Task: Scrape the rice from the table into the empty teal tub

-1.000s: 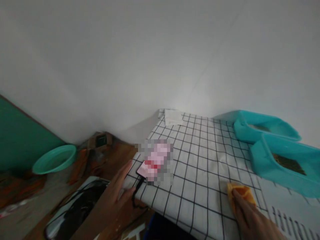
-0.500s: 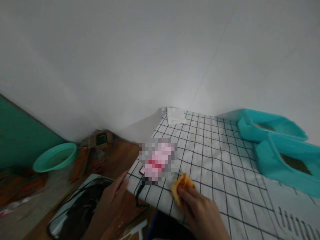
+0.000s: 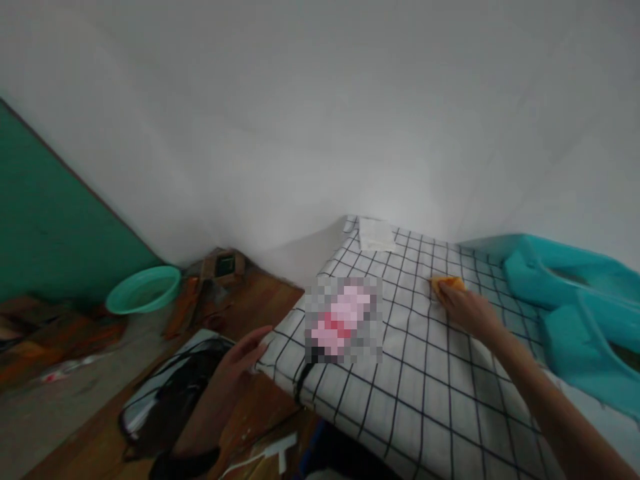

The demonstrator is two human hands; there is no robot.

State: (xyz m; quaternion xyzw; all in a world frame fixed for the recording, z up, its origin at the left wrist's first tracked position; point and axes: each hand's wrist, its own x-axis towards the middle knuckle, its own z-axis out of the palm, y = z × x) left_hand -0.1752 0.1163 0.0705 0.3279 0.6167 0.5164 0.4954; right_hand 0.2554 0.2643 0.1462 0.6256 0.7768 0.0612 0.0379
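Observation:
My right hand presses a crumpled yellow cloth against the checked tablecloth, toward the far middle of the table. My left hand grips the tablecloth at the table's near left corner, thumb and fingers at its edge. Between the hands lies a flat pink object with a red band and a black strap; pixelation hides what it is. A folded white paper or cloth rests near the far left corner of the table.
Two turquoise plastic containers stand on the table's right side. A white wall rises behind. Down on the left are a green basin, a cardboard box, a dark bag and a white T-shaped piece with a cord.
My right hand has slid the yellow cloth away from the near edge, farther out and to the right. My left hand stays at the table corner. The view has shifted left.

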